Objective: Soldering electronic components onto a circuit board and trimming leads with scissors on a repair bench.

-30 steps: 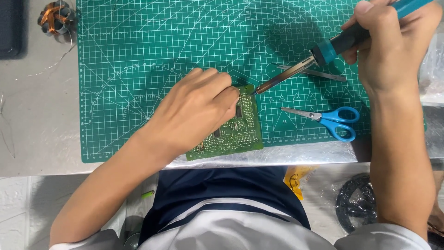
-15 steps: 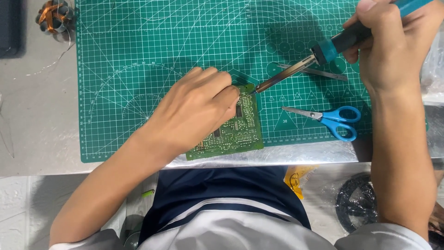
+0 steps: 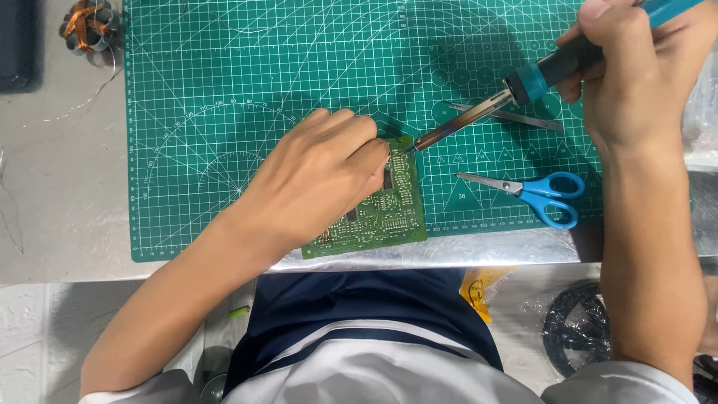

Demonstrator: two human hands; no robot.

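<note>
While the left hand (image 3: 318,176) lies flat and curled over the green circuit board (image 3: 385,213), pinning it to the green cutting mat (image 3: 224,90) near the mat's near edge, the right hand (image 3: 636,82) is closed in a fist-like grip around the handle of a blue soldering iron (image 3: 516,86). The iron slants down from the far right, and its tip meets the far right corner of the board, just beside the left fingertips (image 3: 374,153). Whether those fingers pinch something small there I cannot tell; they are bent and close together, pressing on the board.

Judging from this, the step in hand is soldering work at a joint on the board's far edge. The next move seems to call for a steady tip and a board that does not slide, with the left fingertips kept off the hot metal, since they sit very close to it.

Blue-handled scissors (image 3: 535,193) lie on the mat to the right of the board, under the iron's shaft, and metal tweezers (image 3: 508,116) lie farther off, partly behind it. A small copper wire coil (image 3: 88,24) stands at the far left, off the mat. Nothing sits between tip and board.
</note>
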